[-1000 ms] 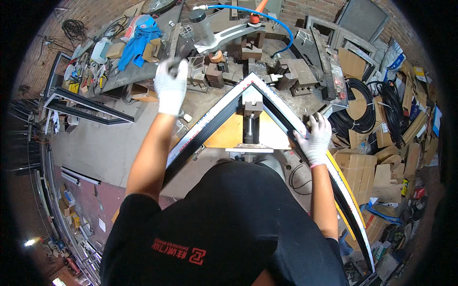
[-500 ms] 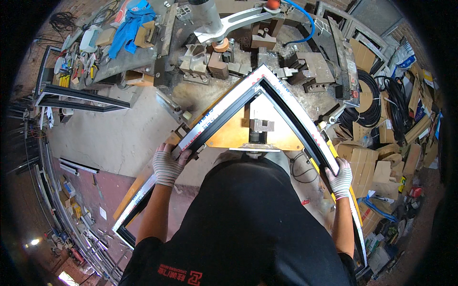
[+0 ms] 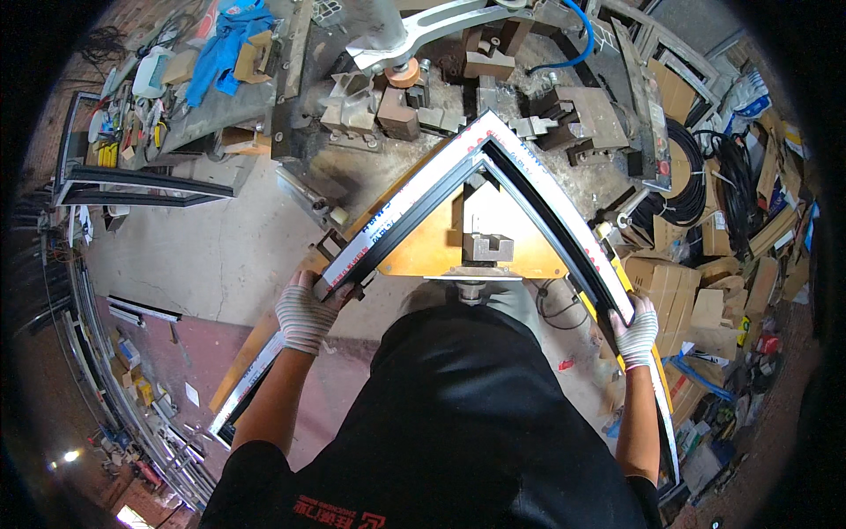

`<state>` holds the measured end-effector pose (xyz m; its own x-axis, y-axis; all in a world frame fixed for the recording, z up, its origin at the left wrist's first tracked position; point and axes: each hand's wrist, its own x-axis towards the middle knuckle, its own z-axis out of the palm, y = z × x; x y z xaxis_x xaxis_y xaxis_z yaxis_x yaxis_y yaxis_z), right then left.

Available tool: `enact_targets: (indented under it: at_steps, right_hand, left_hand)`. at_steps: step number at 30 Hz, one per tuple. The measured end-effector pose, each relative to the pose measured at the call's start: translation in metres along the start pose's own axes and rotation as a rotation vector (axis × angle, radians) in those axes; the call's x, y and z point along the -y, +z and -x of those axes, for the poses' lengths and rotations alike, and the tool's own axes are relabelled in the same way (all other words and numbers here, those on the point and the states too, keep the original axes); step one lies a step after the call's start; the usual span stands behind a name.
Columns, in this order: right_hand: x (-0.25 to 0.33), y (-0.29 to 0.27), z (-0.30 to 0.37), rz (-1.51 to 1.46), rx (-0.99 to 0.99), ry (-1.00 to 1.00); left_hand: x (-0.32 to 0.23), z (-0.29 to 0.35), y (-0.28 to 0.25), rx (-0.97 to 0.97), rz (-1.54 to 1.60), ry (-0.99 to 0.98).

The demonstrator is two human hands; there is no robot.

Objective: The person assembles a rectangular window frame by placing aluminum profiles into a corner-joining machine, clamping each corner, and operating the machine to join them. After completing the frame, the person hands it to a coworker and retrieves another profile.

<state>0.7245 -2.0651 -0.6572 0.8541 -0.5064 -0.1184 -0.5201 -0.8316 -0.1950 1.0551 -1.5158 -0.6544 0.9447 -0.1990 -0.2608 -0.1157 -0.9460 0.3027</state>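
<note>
A metal window frame, black inside with white printed film on its faces, lies with one corner pointing away from me. That corner reaches the metal clamp blocks of a machine. Yellow-orange support plates show beneath the frame. My left hand, in a striped fingerless glove, is closed around the left side of the frame. On the right side, my right hand in a matching glove grips the frame, its thumb on the inner edge. My body hides the frame's near part.
Above the frame's corner hangs a cylinder with a metal arm and a blue hose. Another dark frame stands at left, near a bench with tools and a blue cloth. Cardboard boxes and black coils crowd the right.
The view has shifted slightly. Both hands keep their hold on the frame, whose corner sits a little nearer the clamp blocks.
</note>
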Motion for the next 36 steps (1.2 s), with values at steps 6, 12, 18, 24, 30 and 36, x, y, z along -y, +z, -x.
enact_targets:
  at_steps: [6, 12, 18, 24, 30, 36]
  right_hand:
    - [0.005, -0.001, 0.001, 0.061, -0.093, -0.051]
    - [0.011, -0.001, 0.003, 0.138, -0.045, 0.117]
    - [0.022, -0.011, 0.014, 0.022, -0.184, 0.168]
    - [0.032, -0.053, 0.041, 0.067, -0.269, 0.161]
    - [0.057, -0.101, 0.070, -0.008, -0.462, 0.076]
    - [0.105, -0.122, 0.096, 0.071, -0.472, -0.056]
  left_hand:
    - [-0.001, 0.001, -0.001, -0.003, -0.045, 0.006]
    - [-0.001, 0.003, -0.003, -0.026, 0.102, 0.050]
    - [-0.019, 0.019, -0.031, -0.003, 0.081, -0.007]
    - [-0.025, 0.053, -0.051, -0.172, -0.007, 0.028]
    - [-0.002, 0.082, -0.074, -0.186, 0.090, 0.000]
    - [0.062, 0.124, -0.090, -0.308, 0.065, -0.048]
